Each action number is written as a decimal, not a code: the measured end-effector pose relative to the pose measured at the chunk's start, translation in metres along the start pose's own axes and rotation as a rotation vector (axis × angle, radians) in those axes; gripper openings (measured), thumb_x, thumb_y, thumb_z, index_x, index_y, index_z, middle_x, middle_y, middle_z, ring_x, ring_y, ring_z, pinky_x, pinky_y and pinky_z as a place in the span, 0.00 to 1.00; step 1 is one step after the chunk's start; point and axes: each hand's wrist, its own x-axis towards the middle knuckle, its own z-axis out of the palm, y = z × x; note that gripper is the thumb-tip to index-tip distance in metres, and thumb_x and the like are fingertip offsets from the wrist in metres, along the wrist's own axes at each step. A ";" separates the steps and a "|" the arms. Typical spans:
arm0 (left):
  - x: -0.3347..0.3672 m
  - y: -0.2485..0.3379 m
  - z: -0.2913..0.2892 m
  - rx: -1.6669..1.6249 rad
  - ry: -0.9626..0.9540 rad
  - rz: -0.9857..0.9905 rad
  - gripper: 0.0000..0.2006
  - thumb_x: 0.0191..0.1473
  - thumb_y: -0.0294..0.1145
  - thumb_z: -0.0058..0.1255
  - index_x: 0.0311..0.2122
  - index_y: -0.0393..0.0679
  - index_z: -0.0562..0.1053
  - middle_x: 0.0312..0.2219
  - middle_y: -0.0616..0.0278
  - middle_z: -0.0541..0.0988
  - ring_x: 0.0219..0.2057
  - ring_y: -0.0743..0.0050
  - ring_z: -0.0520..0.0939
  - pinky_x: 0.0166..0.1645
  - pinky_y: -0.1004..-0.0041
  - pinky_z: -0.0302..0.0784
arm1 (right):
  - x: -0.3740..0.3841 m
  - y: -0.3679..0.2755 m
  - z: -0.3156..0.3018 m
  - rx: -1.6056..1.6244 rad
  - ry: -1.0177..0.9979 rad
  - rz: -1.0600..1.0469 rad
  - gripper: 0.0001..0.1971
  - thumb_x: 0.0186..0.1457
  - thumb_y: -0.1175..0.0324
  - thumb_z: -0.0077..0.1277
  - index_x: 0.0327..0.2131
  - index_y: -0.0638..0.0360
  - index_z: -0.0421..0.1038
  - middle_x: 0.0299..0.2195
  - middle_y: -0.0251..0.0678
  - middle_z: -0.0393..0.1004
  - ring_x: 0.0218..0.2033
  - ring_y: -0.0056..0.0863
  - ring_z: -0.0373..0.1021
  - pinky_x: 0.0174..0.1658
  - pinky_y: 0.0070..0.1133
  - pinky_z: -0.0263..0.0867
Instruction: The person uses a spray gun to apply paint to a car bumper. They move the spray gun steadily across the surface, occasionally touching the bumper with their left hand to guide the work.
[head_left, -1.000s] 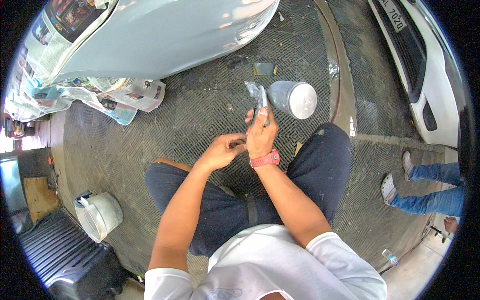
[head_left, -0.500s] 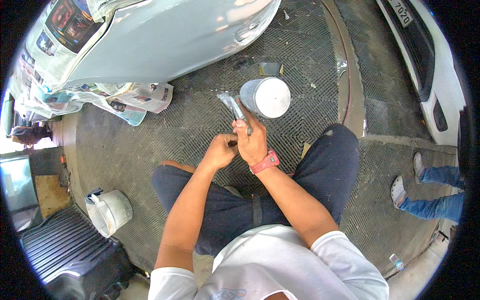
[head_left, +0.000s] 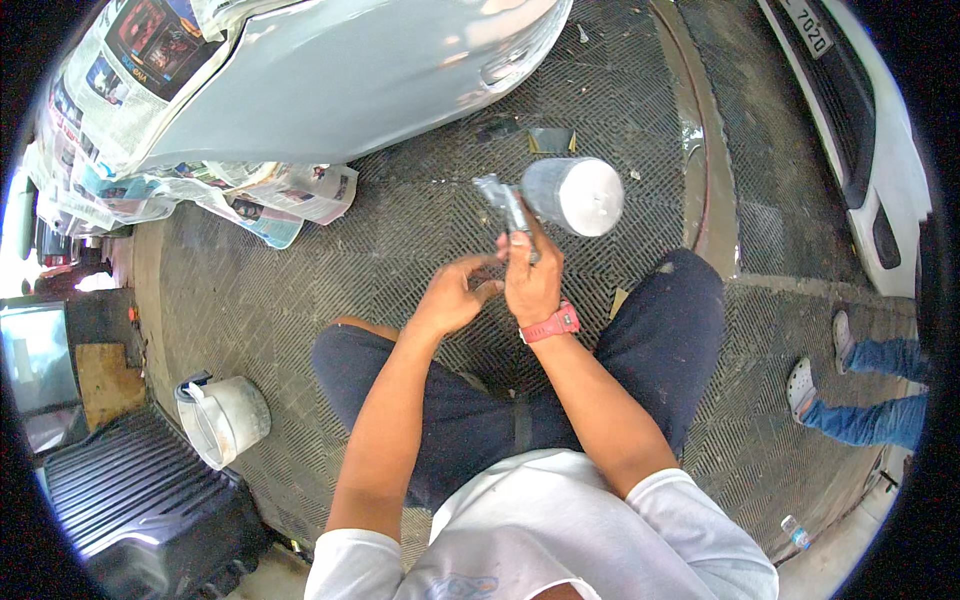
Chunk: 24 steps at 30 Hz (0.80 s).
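Held up in my right hand point(head_left: 532, 285) is a flat, silvery-grey putty knife point(head_left: 508, 205), its broad end smeared and pointing away from me. The fingers wrap its lower part, so the handle is mostly hidden. My left hand point(head_left: 455, 295) hovers just left of the right one, thumb and fingers apart, with nothing visible in it. Just beyond the right hand and to its right stands a grey can point(head_left: 545, 188) with a white top point(head_left: 592, 197). Part of the knife overlaps the can's left side in this view; whether they touch I cannot tell.
A grey car panel point(head_left: 340, 90) edged with newspaper point(head_left: 310, 190) fills the far left. A dark rectangular piece point(head_left: 552, 141) lies behind the can. A white bucket point(head_left: 235, 420) stands left. Another person's legs point(head_left: 865, 420) and a white car point(head_left: 885, 170) are right.
The left hand's fingers have spread and drawn slightly apart from the right hand. The knife remains in the right hand. The whole view has shifted a little, moving everything rightward in it.
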 end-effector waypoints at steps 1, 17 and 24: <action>0.003 -0.002 -0.006 0.192 0.119 0.064 0.25 0.56 0.32 0.69 0.59 0.39 0.80 0.60 0.43 0.80 0.54 0.48 0.85 0.61 0.57 0.81 | -0.001 0.000 -0.003 0.026 0.033 0.027 0.33 0.78 0.44 0.40 0.69 0.63 0.70 0.31 0.36 0.80 0.31 0.24 0.75 0.38 0.28 0.75; 0.097 0.008 -0.099 1.086 0.293 0.057 0.32 0.53 0.38 0.73 0.63 0.51 0.78 0.82 0.63 0.42 0.60 0.50 0.78 0.62 0.52 0.82 | -0.026 0.010 -0.044 0.026 0.105 0.225 0.30 0.79 0.49 0.38 0.66 0.67 0.70 0.46 0.44 0.84 0.39 0.27 0.81 0.32 0.24 0.72; 0.108 -0.003 -0.100 1.151 0.221 -0.087 0.34 0.55 0.39 0.72 0.67 0.54 0.75 0.82 0.64 0.36 0.62 0.52 0.77 0.63 0.53 0.82 | -0.030 0.011 -0.046 0.051 0.118 0.203 0.31 0.80 0.48 0.37 0.65 0.68 0.71 0.46 0.41 0.83 0.39 0.23 0.79 0.24 0.19 0.70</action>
